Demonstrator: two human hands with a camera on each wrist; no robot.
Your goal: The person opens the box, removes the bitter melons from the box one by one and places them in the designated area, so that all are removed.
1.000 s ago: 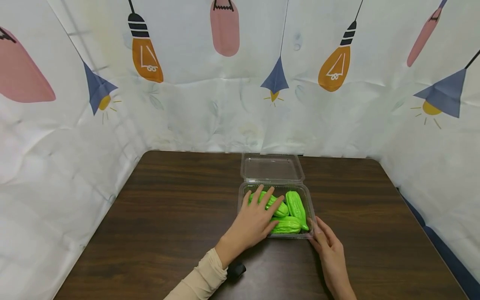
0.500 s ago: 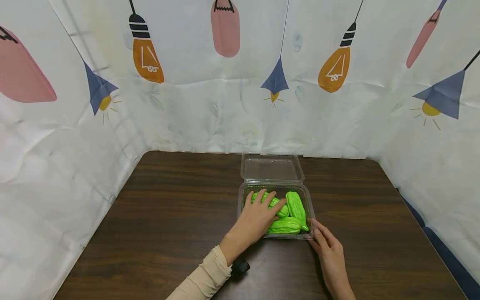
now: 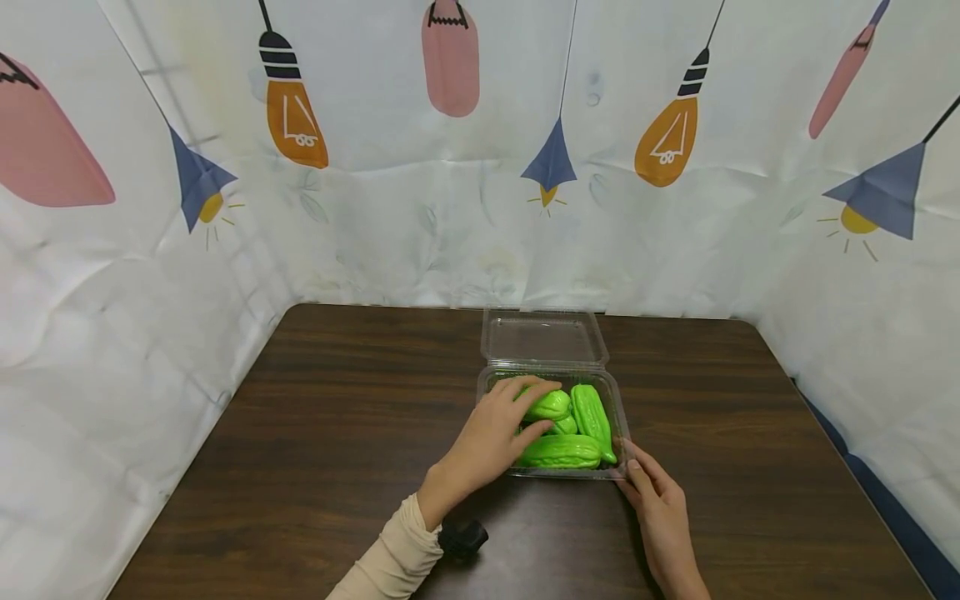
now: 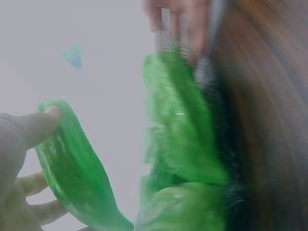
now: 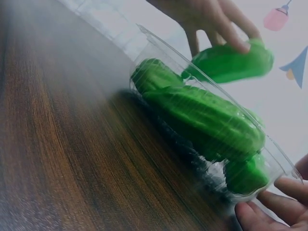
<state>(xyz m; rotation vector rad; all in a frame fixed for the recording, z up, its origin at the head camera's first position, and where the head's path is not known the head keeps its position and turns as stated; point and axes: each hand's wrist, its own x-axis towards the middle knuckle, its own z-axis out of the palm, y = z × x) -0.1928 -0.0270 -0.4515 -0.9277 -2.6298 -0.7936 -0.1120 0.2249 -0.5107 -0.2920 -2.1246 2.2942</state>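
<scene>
I see the left hand (image 3: 487, 425) pinching one ridged green gourd (image 3: 552, 405) over the open clamshell container (image 3: 620, 412), whose corner the right hand (image 3: 662, 508) grips and had best steady so the other gourds (image 3: 562, 452) aren't jostled.

No words, labels, brands or numbers can be read in any view. None is legible on the clear plastic container (image 3: 546, 365), the green vegetables (image 3: 592, 421) at it, or the wood-grain table (image 3: 360, 417) beneath it; the cloth (image 3: 375, 242) behind it shows no readable lettering.
</scene>
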